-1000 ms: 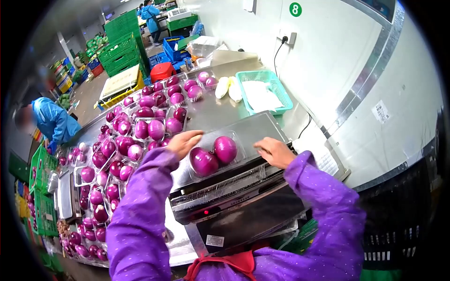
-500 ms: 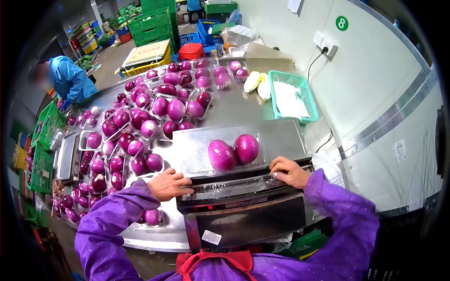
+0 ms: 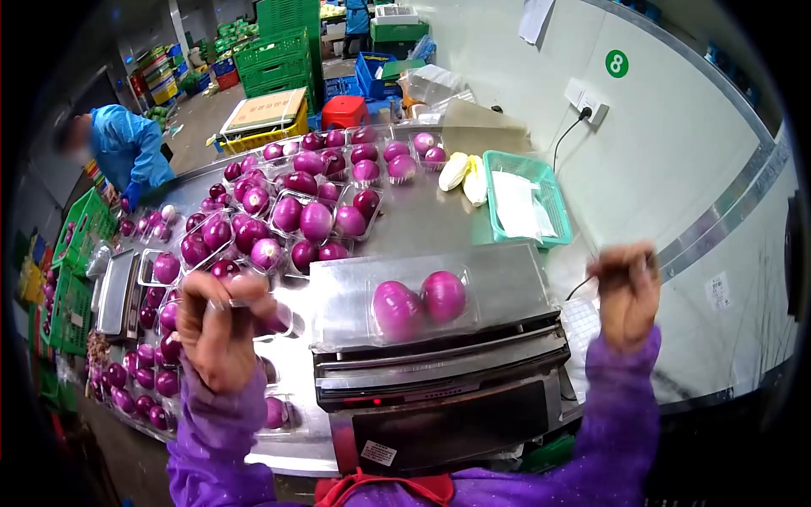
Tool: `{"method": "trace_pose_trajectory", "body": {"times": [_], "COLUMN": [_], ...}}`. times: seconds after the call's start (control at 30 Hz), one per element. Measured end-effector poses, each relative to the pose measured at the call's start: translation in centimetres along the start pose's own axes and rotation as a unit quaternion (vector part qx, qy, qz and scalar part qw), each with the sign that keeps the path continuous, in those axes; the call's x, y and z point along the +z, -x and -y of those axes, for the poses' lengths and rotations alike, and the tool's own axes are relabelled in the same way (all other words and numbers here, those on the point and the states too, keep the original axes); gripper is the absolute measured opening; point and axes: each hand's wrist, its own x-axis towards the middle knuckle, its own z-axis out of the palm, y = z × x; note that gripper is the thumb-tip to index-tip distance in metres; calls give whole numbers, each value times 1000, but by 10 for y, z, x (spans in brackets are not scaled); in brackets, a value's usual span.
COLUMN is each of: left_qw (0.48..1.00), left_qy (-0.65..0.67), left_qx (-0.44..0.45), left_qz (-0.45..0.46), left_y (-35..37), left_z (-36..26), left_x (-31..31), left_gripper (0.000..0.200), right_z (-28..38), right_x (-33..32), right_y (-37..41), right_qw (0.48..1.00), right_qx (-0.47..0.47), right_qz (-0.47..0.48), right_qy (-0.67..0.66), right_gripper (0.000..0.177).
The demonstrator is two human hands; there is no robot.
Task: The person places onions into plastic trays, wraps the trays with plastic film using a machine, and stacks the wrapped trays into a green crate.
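My left hand (image 3: 221, 329) is raised over the left side of the table, fingers closed in a pinch. At about the same height on the right, my right hand (image 3: 627, 296) is also pinched and slightly blurred. Clear plastic film seems to stretch between them, though its edges hardly show. Below and between them, a clear tray with two red onions (image 3: 420, 304) rests on the metal top of a film wrapping machine (image 3: 439, 372). A small red light glows on the machine's front.
Many clear trays of red onions (image 3: 316, 221) cover the table's left and back. Pale leafy heads (image 3: 465, 176) lie beside a green basket (image 3: 530, 198) by the wall. A scale (image 3: 118, 294) and green crates (image 3: 72, 308) stand left, near a co-worker in blue (image 3: 131, 144).
Both hands have risen from the machine's front edge and moved apart, with film seemingly drawn up between them. The two-onion tray stays on the machine. The co-worker's arm has shifted.
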Motion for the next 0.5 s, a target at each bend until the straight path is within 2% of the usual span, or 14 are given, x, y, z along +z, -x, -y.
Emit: {"method": "trace_pose_trajectory", "body": {"times": [0.03, 0.07, 0.1, 0.13, 0.17, 0.2, 0.23, 0.27, 0.33, 0.4, 0.43, 0.47, 0.5], "left_qw": [987, 972, 923, 830, 725, 684, 636, 643, 698, 704, 713, 739, 851], "left_qy": [-147, -222, -281, -484, -603, -615, -627, -624, -585, -601, -595, -553, -398], "left_qx": [59, 32, 183, 158, 151, 99, 117, 77, -50, -41, -68, -69, -162], "left_qz": [7, 70, 186, 230, 298, 379, 434, 438, 410, 377, 365, 379, 301], "left_y": [-17, -33, -67, -85, -94, -95, -88, -74, -43, -19, -9, 2, 25], "left_z": [9, 20, 86, 108, 135, 167, 197, 209, 225, 229, 235, 245, 254], "left_x": [1, 8, -28, -40, -58, -84, -106, -107, -107, -99, -97, -108, -114], "left_gripper": [7, 15, 32, 51, 61, 67, 71, 71, 61, 60, 60, 53, 50], "right_z": [-7, -37, -70, -106, -133, -169, -192, -207, -227, -230, -230, -229, -227], "right_x": [9, 5, -7, -17, -30, -54, -68, -76, -79, -69, -66, -68, -70], "right_y": [-26, -49, -67, -80, -86, -88, -81, -69, -40, -14, -2, 14, 32], "right_qw": [986, 965, 866, 797, 701, 598, 560, 552, 593, 650, 676, 732, 781], "right_qx": [-78, -138, -193, -212, -180, -197, -200, -163, -95, -63, -49, 1, 48], "right_qz": [48, 126, 180, 240, 336, 401, 423, 423, 419, 383, 362, 333, 301], "right_qy": [140, 183, 425, 512, 603, 665, 684, 700, 681, 654, 640, 595, 545], "right_gripper": [16, 18, 37, 53, 58, 60, 60, 61, 58, 53, 51, 46, 42]}}
